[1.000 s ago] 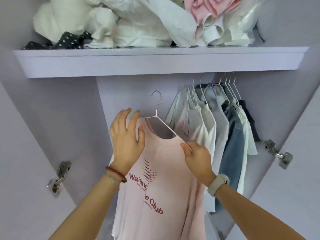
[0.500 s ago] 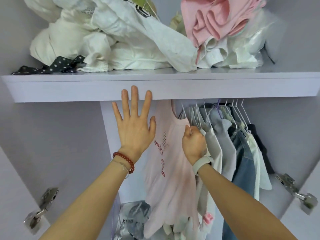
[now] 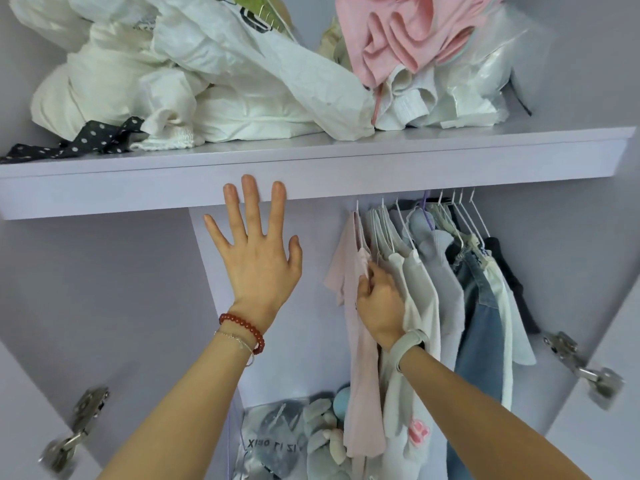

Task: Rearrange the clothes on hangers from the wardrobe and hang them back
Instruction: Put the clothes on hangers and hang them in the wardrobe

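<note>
**Pink tee going onto the rail**

Right hand (image 3: 379, 306) pinches the pale pink cotton T-shirt (image 3: 360, 344) at its shoulder, frame centre, leftmost on the rail. Left hand (image 3: 258, 258) is spread flat, holding nothing. Best: confirm the hook seats, then smooth the shoulders.

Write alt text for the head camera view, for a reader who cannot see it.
A person's right hand grips a pale pink T-shirt hanging at the left end of a row of clothes in an open wardrobe. The left hand is raised with fingers spread before the shelf, which is heaped with crumpled white and pink clothes.
</note>
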Tool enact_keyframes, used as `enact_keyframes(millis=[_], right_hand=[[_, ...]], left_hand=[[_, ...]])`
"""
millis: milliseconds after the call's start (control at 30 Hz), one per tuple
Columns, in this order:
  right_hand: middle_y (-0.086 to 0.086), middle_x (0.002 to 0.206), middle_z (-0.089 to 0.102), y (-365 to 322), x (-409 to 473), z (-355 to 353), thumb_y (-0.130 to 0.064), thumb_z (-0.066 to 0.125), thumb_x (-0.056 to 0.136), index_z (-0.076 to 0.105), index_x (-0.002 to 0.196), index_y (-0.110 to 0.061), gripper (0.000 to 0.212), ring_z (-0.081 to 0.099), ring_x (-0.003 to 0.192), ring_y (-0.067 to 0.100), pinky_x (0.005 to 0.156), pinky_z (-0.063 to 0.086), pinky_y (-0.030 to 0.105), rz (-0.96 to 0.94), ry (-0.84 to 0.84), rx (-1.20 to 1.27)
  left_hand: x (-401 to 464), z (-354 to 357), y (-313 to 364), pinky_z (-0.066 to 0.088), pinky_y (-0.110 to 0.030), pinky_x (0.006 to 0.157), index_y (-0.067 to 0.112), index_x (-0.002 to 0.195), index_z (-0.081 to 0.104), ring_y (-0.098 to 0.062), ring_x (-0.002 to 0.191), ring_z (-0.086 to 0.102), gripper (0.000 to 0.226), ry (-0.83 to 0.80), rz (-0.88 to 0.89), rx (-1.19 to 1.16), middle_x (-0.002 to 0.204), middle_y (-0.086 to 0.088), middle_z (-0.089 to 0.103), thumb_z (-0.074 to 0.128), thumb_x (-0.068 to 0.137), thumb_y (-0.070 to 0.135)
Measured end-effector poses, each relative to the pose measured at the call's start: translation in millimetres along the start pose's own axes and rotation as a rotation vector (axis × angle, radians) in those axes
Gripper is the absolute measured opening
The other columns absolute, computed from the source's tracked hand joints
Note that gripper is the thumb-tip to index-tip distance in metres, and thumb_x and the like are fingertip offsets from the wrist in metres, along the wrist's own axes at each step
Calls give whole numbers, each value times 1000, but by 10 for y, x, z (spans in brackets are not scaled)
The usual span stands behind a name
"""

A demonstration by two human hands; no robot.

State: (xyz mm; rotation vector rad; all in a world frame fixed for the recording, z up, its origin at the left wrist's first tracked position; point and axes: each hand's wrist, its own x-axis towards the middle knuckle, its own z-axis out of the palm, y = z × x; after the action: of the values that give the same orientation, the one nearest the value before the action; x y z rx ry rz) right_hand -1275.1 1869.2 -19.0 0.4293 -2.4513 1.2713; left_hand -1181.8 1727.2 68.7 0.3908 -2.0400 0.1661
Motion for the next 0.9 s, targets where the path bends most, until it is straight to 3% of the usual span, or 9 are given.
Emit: enact_keyframes(millis=[100,200,300,400,533,633,700,800,900], right_hand=[[17,128,47,52,-213,-223,-14,45,93,37,137,-6,46,40,122,30,103,30,32,-163,-32,-13],[16,127,50,148,-387,-502,-22,35,90,45,131,-3,47,39,117,25,103,29,30,-318,87,-127],[14,124,53,382,-625,-735,-24,33,88,44,129,-8,46,44,116,26,100,36,43,-359,161,-303],[12,125,54,664,-1105,-869,-27,31,88,44,130,-11,46,44,118,27,101,35,55,-239,166,-421],[14,127,55,1067,-2044,-1064,-31,28,89,48,130,-10,51,48,120,33,100,32,56,19,118,-530],[13,131,53,1301,-2898,-1300,-34,25,89,47,131,-10,54,46,123,34,103,29,55,246,98,-575],[13,131,52,1403,-3486,-1505,-36,24,88,48,131,-9,56,46,123,35,103,29,55,408,119,-598],[15,129,54,1456,-4250,-1883,-37,25,86,51,128,-7,58,48,121,36,100,34,54,650,174,-637],[17,121,59,1443,-5031,-2247,-32,28,84,56,121,-4,54,54,112,38,94,41,53,832,246,-683]], left_hand=[[-38,-69,57,1,-60,107,21,147,17,-38,141,2,75,-20,-24,-95,154,-17,10,51,80,29],[-145,-91,164,3,-61,108,20,145,25,-38,141,3,66,-35,-30,-227,153,-18,12,48,83,27],[-486,-44,314,8,-64,107,17,140,35,-36,139,11,57,-124,42,-290,150,-19,24,39,84,30],[-1096,24,454,13,-66,103,17,134,40,-34,135,20,53,-297,94,-375,144,-19,36,36,83,29],[-2068,-25,721,23,-69,99,18,134,44,-34,131,37,51,-632,188,-466,140,-14,44,40,85,30],[-2706,-241,973,5,-55,111,23,145,26,-24,142,14,52,-957,234,-511,154,-4,19,40,95,30],[-3085,-437,1163,9,-51,112,20,144,30,-24,141,17,52,-1066,330,-567,153,-5,22,44,94,28],[-3604,-775,1578,35,-58,99,9,127,54,-33,124,47,49,-1090,597,-698,134,-15,50,66,80,18],[-3977,-1265,2084,36,-54,100,7,127,54,-33,123,47,48,-1132,815,-838,133,-16,50,64,81,15]])
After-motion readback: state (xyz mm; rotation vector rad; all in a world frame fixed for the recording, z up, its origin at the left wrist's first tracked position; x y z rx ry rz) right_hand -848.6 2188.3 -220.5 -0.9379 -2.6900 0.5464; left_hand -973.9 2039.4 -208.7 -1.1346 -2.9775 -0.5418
